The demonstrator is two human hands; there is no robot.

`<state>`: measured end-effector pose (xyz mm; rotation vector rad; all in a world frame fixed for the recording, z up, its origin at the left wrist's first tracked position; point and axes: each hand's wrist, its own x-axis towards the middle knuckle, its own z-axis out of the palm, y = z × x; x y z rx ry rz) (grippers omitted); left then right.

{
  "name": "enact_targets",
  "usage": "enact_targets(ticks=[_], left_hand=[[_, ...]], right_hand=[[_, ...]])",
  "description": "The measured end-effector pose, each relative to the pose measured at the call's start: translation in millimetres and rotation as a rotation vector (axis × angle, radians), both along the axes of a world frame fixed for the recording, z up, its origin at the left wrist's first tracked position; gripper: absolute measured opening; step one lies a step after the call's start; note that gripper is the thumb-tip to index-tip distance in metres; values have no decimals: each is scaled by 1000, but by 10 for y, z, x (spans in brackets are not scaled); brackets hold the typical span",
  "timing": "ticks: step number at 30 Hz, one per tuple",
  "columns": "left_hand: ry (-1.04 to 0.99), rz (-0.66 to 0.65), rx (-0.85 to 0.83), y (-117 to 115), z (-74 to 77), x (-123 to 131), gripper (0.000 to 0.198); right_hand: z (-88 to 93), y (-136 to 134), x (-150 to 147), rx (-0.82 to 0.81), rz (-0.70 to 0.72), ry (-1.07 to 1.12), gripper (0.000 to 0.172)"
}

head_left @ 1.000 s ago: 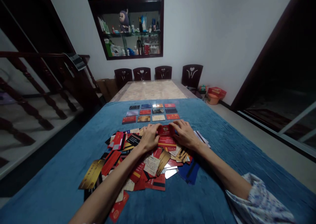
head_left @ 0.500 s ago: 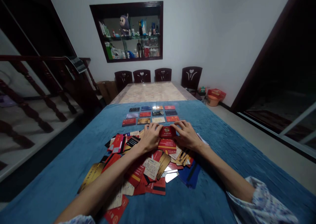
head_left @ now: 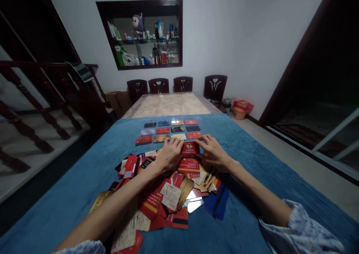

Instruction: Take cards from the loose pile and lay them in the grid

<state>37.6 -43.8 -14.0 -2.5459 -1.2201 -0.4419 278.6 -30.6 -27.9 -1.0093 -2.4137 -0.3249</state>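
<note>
A red card [head_left: 189, 148] with a round emblem is held between my two hands, just above the far edge of a loose heap of cards. My left hand [head_left: 171, 154] grips its left side with bent fingers. On the other side, my right hand [head_left: 212, 152] has thumb and fingers closed at the card's right edge. Directly below lies another red card [head_left: 189, 167] with a yellow stripe. The heap also holds a gold card [head_left: 185, 191], a white card [head_left: 170, 195] and a blue card [head_left: 217, 201]. My left forearm hides part of it.
Beyond my hands, several cards lie in neat rows, among them a red card [head_left: 144, 140] and a black card [head_left: 177, 129]. A blue cloth [head_left: 244, 224] covers the near table. Chairs [head_left: 215, 87] stand around the far end, and a railing [head_left: 36, 108] runs along the left.
The view has shifted slightly. Both hands stay at the red card, and the fingers of my right hand have moved a little at its right edge.
</note>
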Motion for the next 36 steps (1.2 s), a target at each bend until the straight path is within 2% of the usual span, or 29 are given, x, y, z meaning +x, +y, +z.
enact_targets(ticks=[7,15,20,29,36], left_hand=[[1,-19,-129,77,112,13,40],[-48,-26,-188,279,109,41,45],[-44,-22,-217,413,161,75,46],[-66,14,-253,758,176,142,43],[-78,27,-262,1063,221,213,32]], right_hand=[[58,139,54,-67,60,-14,48],[120,317,88,-129,47,-59,47],[158,477,109,-179,36,-78,47],[236,828,134,-194,50,-85,39],[326,1128,139,-222,-10,-143,25]])
